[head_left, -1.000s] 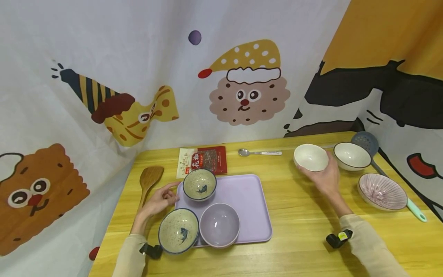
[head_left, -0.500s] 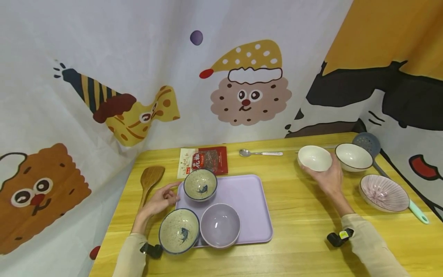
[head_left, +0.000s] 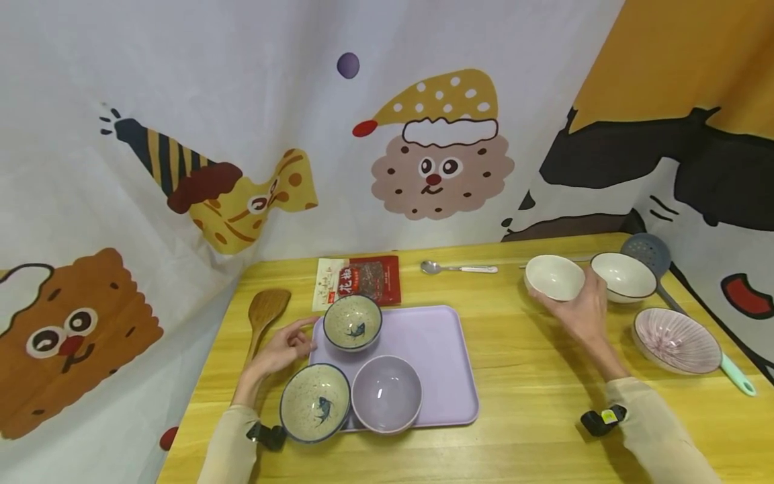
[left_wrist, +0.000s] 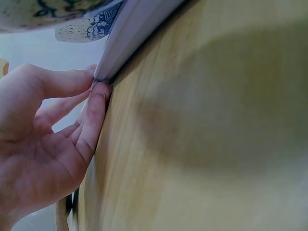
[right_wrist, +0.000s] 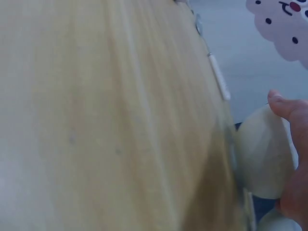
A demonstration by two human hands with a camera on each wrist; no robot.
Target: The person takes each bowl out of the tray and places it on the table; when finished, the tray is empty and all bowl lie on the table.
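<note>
In the head view my right hand grips a small white bowl by its side at the back right. The right wrist view shows the thumb along the wall of this white bowl. My left hand is at the left edge of a lilac tray; in the left wrist view its thumb and finger pinch the tray's edge. Two speckled bowls with blue fish, one smaller and one larger, and a lilac bowl stand on the tray, the larger one overhanging its front left corner.
A dark-rimmed white bowl, a pink-striped bowl and a grey skimmer with a mint handle lie at the right. Behind the tray are a spice packet and a spoon. A wooden spatula lies left.
My right hand has shifted slightly to the right with the white bowl, closer to the dark-rimmed one. The left hand keeps its place at the tray. The head view has turned a little.
</note>
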